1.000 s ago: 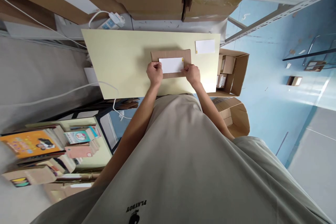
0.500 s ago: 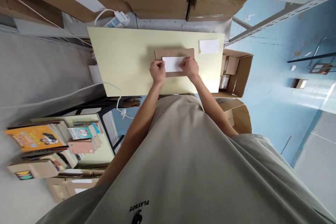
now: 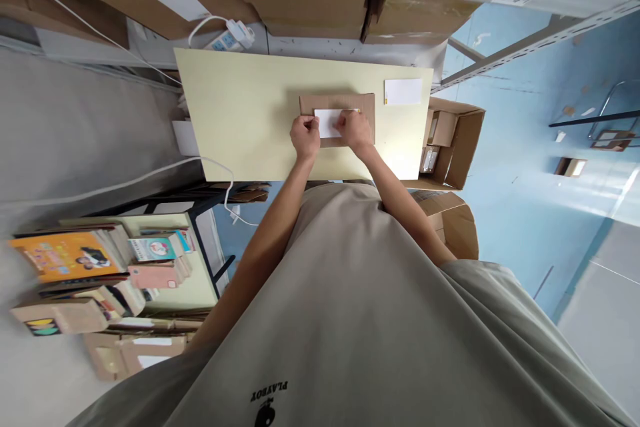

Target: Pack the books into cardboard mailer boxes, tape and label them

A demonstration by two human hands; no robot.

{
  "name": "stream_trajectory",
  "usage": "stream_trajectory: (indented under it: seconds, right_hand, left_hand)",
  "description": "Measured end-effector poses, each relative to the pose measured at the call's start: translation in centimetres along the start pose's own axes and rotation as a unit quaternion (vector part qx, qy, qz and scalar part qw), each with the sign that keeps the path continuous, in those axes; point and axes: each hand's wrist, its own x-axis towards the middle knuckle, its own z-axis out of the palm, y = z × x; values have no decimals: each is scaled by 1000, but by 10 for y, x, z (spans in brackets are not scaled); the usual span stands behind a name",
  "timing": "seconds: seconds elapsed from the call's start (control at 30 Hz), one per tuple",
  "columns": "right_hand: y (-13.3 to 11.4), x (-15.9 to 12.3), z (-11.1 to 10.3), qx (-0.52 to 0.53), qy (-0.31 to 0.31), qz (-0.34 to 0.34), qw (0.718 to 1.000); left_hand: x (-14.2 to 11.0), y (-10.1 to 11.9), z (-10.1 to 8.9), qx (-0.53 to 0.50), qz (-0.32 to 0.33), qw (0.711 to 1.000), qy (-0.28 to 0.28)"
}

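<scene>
White slip (image 3: 326,123) was held on a brown cardboard piece (image 3: 334,101) upon a cream table (image 3: 240,113).
At nine o'clock, the slip's edge was pinched by the left hand (image 3: 305,137), thumb and finger clamped on it; at three o'clock, its face was partly covered by the right hand (image 3: 357,129), fingers curled, their grip impossible to tell. If pulled unevenly, the slip could be skewed or creased. A second slip (image 3: 403,92) was seen at two o'clock.
</scene>
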Motion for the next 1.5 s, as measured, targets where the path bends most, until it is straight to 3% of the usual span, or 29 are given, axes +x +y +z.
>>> stream_trajectory:
  seconds: [0.13,0.37,0.63,0.87,1.07,1.23,1.37,1.5]
  right_hand:
    - [-6,-7,5,-28,-40,7,999]
    - [-35,25,2,-39,11,-26,999]
    - [-20,-1,22,-51,-48,-24,997]
    - [-29,23,27,-59,-27,-14,998]
    - [-34,19,22,-41,-25,-8,999]
    - [-45,13,15,-64,-21,6,998]
    - [-56,18,7,-57,-15,34,998]
    - [-62,24,-4,-36,-50,47,997]
  left_hand:
    - [-1,0,-1,24,-9,1000,-7]
    - [-7,6,-1,93,10,996,-5]
    - [-8,5,0,97,17,995,-2]
    - [-6,-3,-3,96,39,995,0]
    - [-16,-12,-6,64,70,995,-26]
    - [-12,-25,-14,64,57,996,-17]
    - [-5,-33,-23,78,48,995,-50]
    - [-1,-32,-26,64,55,993,-78]
